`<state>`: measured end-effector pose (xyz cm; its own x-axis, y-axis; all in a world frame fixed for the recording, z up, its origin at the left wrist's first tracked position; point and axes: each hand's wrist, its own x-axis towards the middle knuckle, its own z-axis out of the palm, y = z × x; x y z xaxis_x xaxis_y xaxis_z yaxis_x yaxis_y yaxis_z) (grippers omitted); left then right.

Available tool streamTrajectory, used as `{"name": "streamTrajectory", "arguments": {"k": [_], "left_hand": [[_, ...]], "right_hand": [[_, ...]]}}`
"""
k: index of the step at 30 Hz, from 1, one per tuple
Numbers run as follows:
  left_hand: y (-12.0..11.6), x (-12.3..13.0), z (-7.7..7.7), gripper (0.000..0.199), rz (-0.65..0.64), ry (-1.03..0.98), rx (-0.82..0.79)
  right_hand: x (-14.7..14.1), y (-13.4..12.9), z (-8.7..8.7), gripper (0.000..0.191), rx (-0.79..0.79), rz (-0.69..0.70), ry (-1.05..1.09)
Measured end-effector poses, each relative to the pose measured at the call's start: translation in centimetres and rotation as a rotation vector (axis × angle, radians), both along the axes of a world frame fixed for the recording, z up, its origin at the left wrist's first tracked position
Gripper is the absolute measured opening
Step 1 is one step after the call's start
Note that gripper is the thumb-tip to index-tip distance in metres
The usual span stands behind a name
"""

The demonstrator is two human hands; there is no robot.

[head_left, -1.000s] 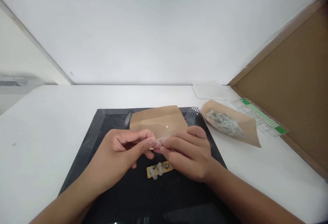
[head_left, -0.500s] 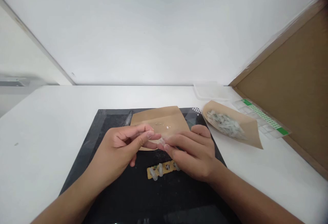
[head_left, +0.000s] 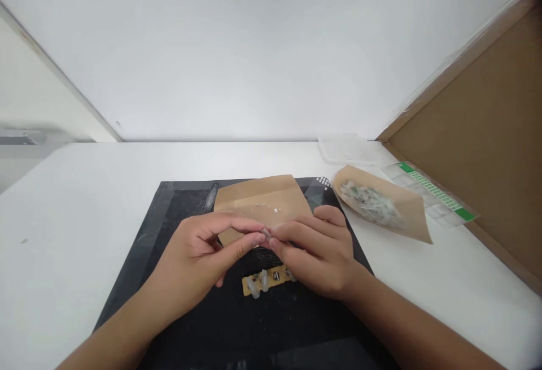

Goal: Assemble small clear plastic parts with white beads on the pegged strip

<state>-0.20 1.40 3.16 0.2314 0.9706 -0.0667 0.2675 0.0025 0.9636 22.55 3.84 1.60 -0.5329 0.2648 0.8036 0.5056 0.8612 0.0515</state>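
Desk [head_left: 59,234], white, bearing a flat black rectangular mat [head_left: 254,330]. Nearest item, at six o'clock from the hands' meeting point: scalloped yellow strip [head_left: 270,281] set with small shiny round pieces and translucent slips. Left hand [head_left: 195,262] and right hand [head_left: 322,257]: fingers of both clamped on one small, translucent, whitish slip [head_left: 266,235], above the mat. Twelve o'clock: brown paper sheet [head_left: 265,192] with pale crumbs. Between two and three: brown paper holder [head_left: 410,214], heaped with translucent slivers [head_left: 372,203]; beyond, clear compartmented case [head_left: 436,192], green-edged. Half past one, farthest: translucent plastic tray [head_left: 347,149].
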Motion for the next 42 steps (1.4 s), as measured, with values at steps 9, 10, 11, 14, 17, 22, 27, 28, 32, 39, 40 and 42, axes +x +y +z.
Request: {"name": "streamTrajectory", "arguments": {"k": [9,10,11,14,17,22,27,28,32,39,40,42], "left_hand": [[-0.1,0.4,0.4,0.022,-0.031,0.074,0.176],[-0.2,0.5,0.5,0.021,-0.036,0.098,0.250],[-0.3,0.6,0.6,0.020,-0.032,0.128,0.331],[-0.5,0.7,0.7,0.020,0.011,0.205,0.540],[-0.6,0.8,0.7,0.019,0.041,0.231,0.636],[-0.6,0.8,0.6,0.019,0.012,0.206,0.647],[-0.7,0.8,0.8,0.021,-0.016,0.133,0.497],[-0.7,0.8,0.8,0.021,-0.018,0.125,0.477],[-0.7,0.7,0.6,0.020,-0.020,0.130,0.432],[-0.2,1.0,0.1,0.019,0.028,0.205,0.649],[-0.2,0.9,0.1,0.019,0.031,0.215,0.658],[-0.3,0.8,0.0,0.020,0.041,0.232,0.677]], "right_hand": [[-0.1,0.0,-0.1,0.031,-0.005,0.016,0.010],[-0.1,0.0,-0.1,0.031,-0.008,0.016,0.011],[-0.1,0.0,-0.1,0.031,-0.011,0.016,0.012],[-0.1,0.0,-0.1,0.032,-0.016,0.004,0.000],[0.0,0.1,-0.2,0.033,-0.017,-0.003,-0.008],[0.1,0.2,-0.7,0.035,-0.027,-0.008,-0.013],[0.0,0.0,-1.1,0.032,-0.019,-0.011,0.040],[-0.1,0.0,-1.0,0.031,-0.019,-0.014,0.047],[-0.3,-0.2,-0.8,0.029,-0.044,-0.022,0.058],[-0.4,-0.2,-0.6,0.031,-0.063,-0.031,0.061],[-0.4,-0.1,-0.6,0.031,-0.062,-0.026,0.055],[-0.3,-0.1,-0.6,0.032,-0.057,-0.022,0.050]]}}
